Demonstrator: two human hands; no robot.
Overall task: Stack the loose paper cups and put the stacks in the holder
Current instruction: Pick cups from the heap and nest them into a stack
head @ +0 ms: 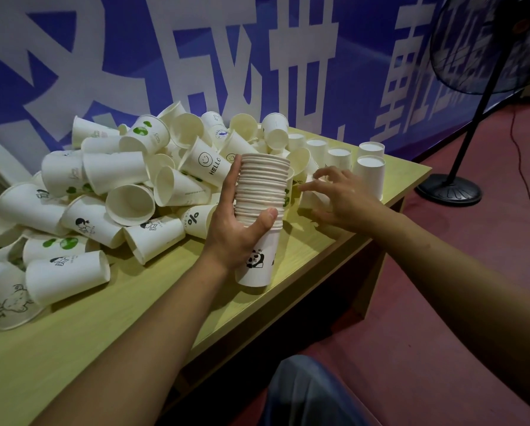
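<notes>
A tall stack of nested paper cups [262,207], a panda printed on its bottom cup, stands nearly upright above the near edge of the yellow wooden table [73,339], and my left hand [239,229] wraps its middle, thumb in front and fingers behind. My right hand [339,198] reaches just right of the stack with fingers spread and half curled over a loose white cup [311,199] lying low on the tabletop; I cannot tell whether they have closed on it yet. That cup lies under and slightly left of the right fingertips, so the right hand is the nearer one, and the stack's open mouth faces up, ready to take it. The heap of loose cups [113,186] sprawls left and behind the stack. Several upside-down cups [369,175] stand in rows at the table's far right corner. No holder is recognisable anywhere. A standing fan [485,96] rises from the red floor, partly cropped.
</notes>
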